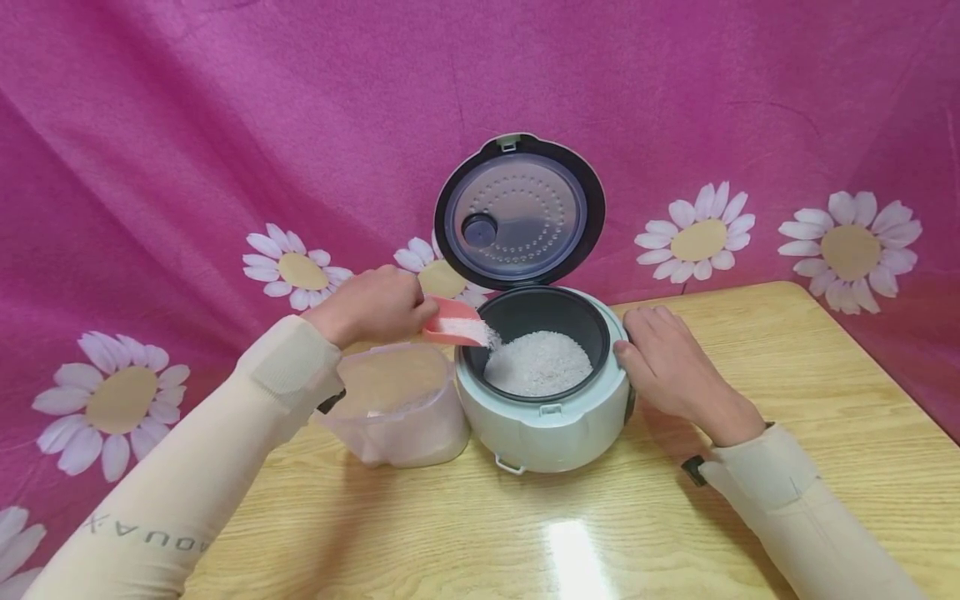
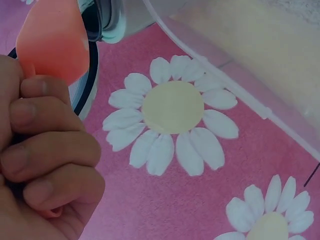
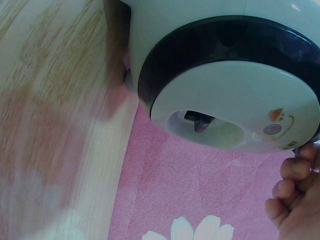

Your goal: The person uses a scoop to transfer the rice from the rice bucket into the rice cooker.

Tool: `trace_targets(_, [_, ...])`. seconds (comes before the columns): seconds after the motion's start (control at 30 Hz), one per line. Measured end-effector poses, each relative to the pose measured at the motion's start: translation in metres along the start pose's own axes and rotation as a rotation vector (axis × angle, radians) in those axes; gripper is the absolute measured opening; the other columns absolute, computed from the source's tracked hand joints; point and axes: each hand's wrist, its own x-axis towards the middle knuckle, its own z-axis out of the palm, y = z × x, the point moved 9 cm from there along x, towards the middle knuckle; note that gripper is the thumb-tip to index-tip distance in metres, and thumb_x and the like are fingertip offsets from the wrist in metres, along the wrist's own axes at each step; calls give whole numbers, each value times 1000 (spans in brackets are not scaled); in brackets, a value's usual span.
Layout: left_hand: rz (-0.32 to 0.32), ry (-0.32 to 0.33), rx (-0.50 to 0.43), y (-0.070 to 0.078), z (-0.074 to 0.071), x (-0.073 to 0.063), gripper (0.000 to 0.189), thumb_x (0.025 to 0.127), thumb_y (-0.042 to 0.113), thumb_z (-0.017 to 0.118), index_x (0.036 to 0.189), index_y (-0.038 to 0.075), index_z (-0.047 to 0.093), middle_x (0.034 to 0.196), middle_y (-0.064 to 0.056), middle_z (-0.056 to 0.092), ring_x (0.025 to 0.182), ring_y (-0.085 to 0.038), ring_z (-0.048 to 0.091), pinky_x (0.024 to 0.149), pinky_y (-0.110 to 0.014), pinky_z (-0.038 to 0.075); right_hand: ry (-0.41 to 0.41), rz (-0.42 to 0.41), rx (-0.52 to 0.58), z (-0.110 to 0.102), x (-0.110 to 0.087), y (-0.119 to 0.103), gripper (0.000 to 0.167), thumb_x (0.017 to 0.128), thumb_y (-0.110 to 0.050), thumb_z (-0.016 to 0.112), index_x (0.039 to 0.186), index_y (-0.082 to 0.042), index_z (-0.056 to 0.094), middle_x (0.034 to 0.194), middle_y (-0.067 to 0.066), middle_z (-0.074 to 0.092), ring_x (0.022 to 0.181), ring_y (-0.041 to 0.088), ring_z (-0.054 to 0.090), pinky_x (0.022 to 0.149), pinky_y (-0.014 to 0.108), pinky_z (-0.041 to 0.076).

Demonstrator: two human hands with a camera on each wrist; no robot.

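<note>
Coral-pink plastic scoop [image 2: 55, 45]: your left hand [image 1: 378, 307] has its fingers curled around the handle, and the scoop's mouth juts from your knuckles over the rim of the round, pale mint-green rice cooker [image 1: 540, 442]. White grains spill off its lip. To the right of that hand, a mound of white rice [image 1: 540, 365] lies in the dark grey, round inner pot [image 1: 517, 312]. Just below the same hand stands a translucent, pale pink plastic container [image 1: 405, 437].

Your right hand [image 1: 667, 362] appears to grip the cooker's side, thumb at the rim and fingers bent, though its fingertips are partly hidden. Beyond and between both hands, the round, dark-edged lid [image 1: 525, 225] stands raised. Beneath them spreads the light wood-grain table [image 1: 750, 517]; behind hangs magenta cloth [image 1: 300, 125] with white daisies.
</note>
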Motion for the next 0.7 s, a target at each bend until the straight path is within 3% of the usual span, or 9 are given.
trace_targets(0.27, [-2, 30, 89, 7, -8, 0, 37, 96, 29, 49, 61, 16, 51, 61, -1, 43, 60, -23, 50, 58, -36, 41, 13, -9, 0, -1, 0, 0, 10, 94, -16, 50, 90, -7, 50, 79, 6, 45, 82, 22, 41, 78, 37, 31])
trace_targets(0.5, [-9, 42, 175, 13, -13, 2, 36, 97, 30, 50, 65, 14, 57, 65, -4, 48, 60, -25, 52, 57, -36, 42, 4, 9, 10, 0, 0, 0, 11, 96, -16, 49, 89, -8, 48, 77, 5, 44, 83, 23, 41, 79, 37, 31])
trace_targets(0.7, [1, 78, 191, 17, -16, 1, 37, 99, 29, 49, 66, 14, 56, 63, -3, 46, 58, -23, 51, 56, -34, 42, -6, 16, 10, 1, 0, 1, 11, 96, -17, 49, 90, -9, 49, 78, 5, 45, 84, 22, 41, 79, 37, 32])
